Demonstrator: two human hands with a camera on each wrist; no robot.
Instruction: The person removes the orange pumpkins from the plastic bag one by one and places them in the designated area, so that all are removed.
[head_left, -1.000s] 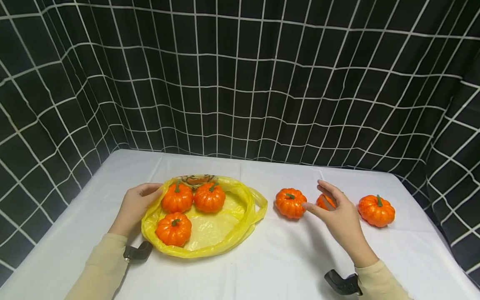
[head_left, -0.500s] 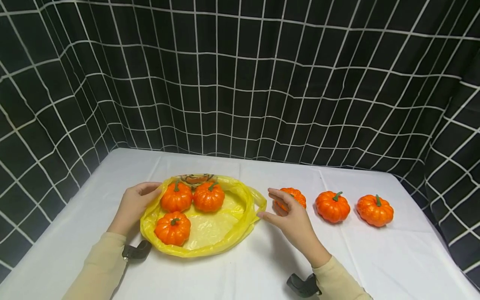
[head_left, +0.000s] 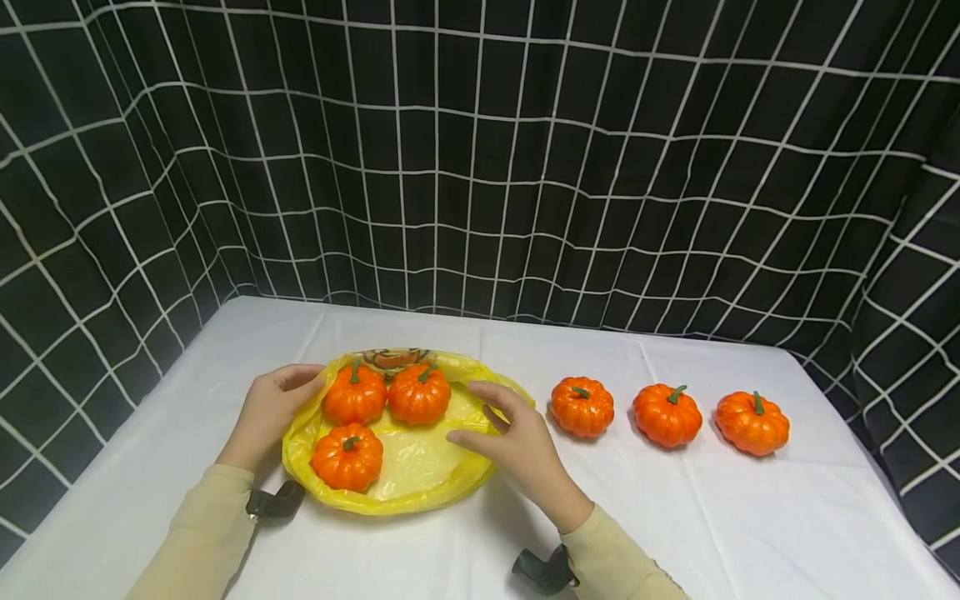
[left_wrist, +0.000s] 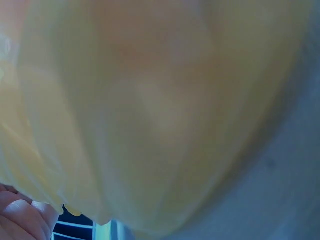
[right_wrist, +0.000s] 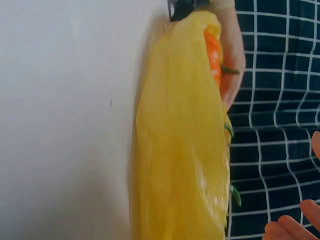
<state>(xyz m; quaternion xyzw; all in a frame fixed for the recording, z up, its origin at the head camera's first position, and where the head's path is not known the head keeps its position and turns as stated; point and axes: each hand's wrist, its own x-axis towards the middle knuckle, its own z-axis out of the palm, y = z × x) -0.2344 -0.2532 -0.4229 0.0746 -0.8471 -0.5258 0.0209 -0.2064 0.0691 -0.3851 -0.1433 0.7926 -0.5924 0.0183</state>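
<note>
A yellow plastic bag [head_left: 420,500] lies with its mouth spread wide, and three small orange pumpkins with green stems sit in its left half. The bag's front pumpkin [head_left: 347,458] is nearest me; behind it are a left pumpkin [head_left: 352,396] and a right pumpkin [head_left: 420,393]. My left hand [head_left: 273,408] grips the bag's left rim; in the left wrist view the yellow plastic covers most of the picture. My right hand [head_left: 521,442] is over the bag's right side, thumb and fingers apart, holding nothing. Its fingertips [right_wrist: 287,227] show at the right wrist view's lower right.
To the right of the bag, three more pumpkins stand in a row on the white tablecloth [head_left: 645,533]: a near one [head_left: 582,408], a middle one [head_left: 667,417] and a far-right one [head_left: 752,423]. A black curtain [head_left: 510,167] with white grid lines encloses the back and sides.
My right hand has moved left, from above the row of pumpkins to over the bag's right side, uncovering the row. My left hand and the bag have stayed in place.
</note>
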